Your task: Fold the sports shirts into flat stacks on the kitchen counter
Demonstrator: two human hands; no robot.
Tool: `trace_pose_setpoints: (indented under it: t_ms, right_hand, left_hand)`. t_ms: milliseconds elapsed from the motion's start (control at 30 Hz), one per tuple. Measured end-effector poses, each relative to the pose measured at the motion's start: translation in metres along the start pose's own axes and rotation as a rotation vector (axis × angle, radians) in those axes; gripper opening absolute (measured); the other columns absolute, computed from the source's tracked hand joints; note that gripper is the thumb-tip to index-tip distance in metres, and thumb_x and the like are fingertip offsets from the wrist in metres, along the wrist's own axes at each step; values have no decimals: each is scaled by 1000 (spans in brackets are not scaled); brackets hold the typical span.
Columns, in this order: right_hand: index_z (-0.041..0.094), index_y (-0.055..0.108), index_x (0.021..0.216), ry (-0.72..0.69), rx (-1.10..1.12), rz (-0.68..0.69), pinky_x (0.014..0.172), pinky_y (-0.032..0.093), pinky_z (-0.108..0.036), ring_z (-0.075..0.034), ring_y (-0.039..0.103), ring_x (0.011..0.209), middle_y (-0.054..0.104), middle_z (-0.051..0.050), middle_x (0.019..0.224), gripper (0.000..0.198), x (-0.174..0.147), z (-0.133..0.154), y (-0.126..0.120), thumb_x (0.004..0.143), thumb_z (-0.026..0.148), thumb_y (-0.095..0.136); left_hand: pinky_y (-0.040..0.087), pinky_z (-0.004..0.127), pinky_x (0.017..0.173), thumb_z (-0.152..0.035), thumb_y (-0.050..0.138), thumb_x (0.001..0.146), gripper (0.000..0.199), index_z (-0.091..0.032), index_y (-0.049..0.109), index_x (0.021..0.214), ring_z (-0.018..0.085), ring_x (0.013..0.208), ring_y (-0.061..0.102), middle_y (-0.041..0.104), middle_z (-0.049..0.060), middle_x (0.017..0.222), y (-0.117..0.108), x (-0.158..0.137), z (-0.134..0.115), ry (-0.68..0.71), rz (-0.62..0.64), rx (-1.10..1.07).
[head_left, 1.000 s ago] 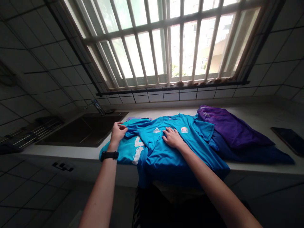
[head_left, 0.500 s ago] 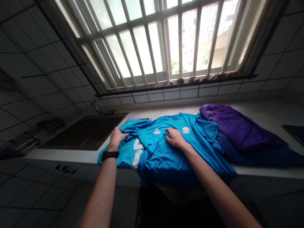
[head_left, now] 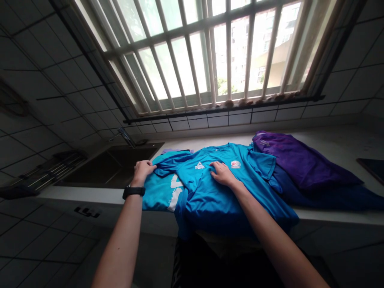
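A blue T-shirt (head_left: 222, 196) with a white chest logo and a round badge lies spread over the counter, its lower part hanging past the front edge. My left hand (head_left: 143, 170), with a black watch at the wrist, pinches the end of the shirt's left-side sleeve and holds it out toward the sink. On the shirt's chest, between logo and badge, my right hand (head_left: 222, 173) rests with fingers spread. Beneath the sleeve is a turquoise garment (head_left: 160, 192) with a white print, partly covered by the shirt.
To the left, a dark sink (head_left: 99, 166) with a faucet (head_left: 126, 137) is set into the white counter (head_left: 87, 195). A purple garment (head_left: 300, 160) lies on a dark blue one (head_left: 327, 198) at the right. Behind the counter is a barred window (head_left: 198, 60).
My left hand has moved left toward the sink, drawing the sleeve out straighter. My right hand stays in nearly the same place on the shirt's chest.
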State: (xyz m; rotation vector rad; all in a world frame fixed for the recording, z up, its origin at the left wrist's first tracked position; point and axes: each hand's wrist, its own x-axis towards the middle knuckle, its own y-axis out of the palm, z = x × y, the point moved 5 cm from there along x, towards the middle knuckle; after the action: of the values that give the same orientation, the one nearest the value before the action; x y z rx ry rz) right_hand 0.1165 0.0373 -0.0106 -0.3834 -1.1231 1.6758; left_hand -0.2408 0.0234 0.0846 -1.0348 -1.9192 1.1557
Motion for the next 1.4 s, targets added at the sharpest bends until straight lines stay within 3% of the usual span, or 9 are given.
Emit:
trace_pose_setpoints:
  t_ms: [267,400,467,733,833,967,1133,1300,1400]
  right_hand:
    - [19,63,125,-20,16,-53,115,41,-45,-25,61,128,68,-12,134,31,2,-5,2,96,16,56]
    - [17,65,123,-66,81,-103,108,48,-41,-25,65,118,70,-13,127,30,2,-6,0,94,14,57]
    - [16,65,122,-96,115,-117,103,50,-38,-25,66,115,70,-14,125,30,2,-6,-1,94,13,56]
    - [19,65,112,139,162,-258,89,51,-33,-22,68,99,72,-10,106,22,2,-11,-17,102,27,47]
    - [18,64,116,91,131,-182,82,51,-30,-21,66,89,70,-5,94,29,-1,-6,-16,90,30,67]
    - [20,63,117,-1,134,-118,80,49,-27,-16,64,83,68,0,89,39,-2,-3,-12,81,6,58]
    - [18,64,112,93,85,-206,84,49,-30,-20,65,93,69,-7,101,25,0,-8,-19,89,14,54]
    - [18,62,121,100,22,-64,78,49,-32,-24,65,88,68,-4,88,40,-6,-2,-16,81,17,65]
    - [20,60,124,61,94,-74,75,48,-30,-21,64,84,68,-2,88,45,-6,2,-16,80,9,59]
  left_hand:
    - [43,23,58,-34,61,79,23,-23,42,70,13,62,52,44,-5,62,-10,-53,-87,308,-29,-528]
    - [53,28,65,-49,76,76,39,-21,54,93,17,71,65,63,-2,78,18,-105,-150,604,620,-650]
    - [56,31,69,-53,78,75,47,-21,57,103,20,78,69,70,3,88,29,-117,-159,659,756,-649]
    - [55,38,85,-49,80,72,39,-20,68,95,32,101,68,73,10,98,74,-94,-132,623,415,-38]
    - [53,36,86,-35,70,79,28,-19,70,102,31,102,68,73,10,101,84,-90,-129,612,373,85]
    - [53,32,77,-30,67,78,25,-19,73,99,25,88,69,75,8,97,81,-83,-132,662,445,-7]
    - [49,31,63,-67,69,77,50,-18,75,88,23,72,66,73,6,82,78,-70,-132,638,751,-115]
    - [48,31,63,-59,77,71,42,-19,69,79,23,73,65,72,6,80,91,-40,-134,585,474,-128]
    - [49,30,67,-52,79,69,39,-19,68,87,21,74,64,69,4,79,108,-35,-131,638,450,-250]
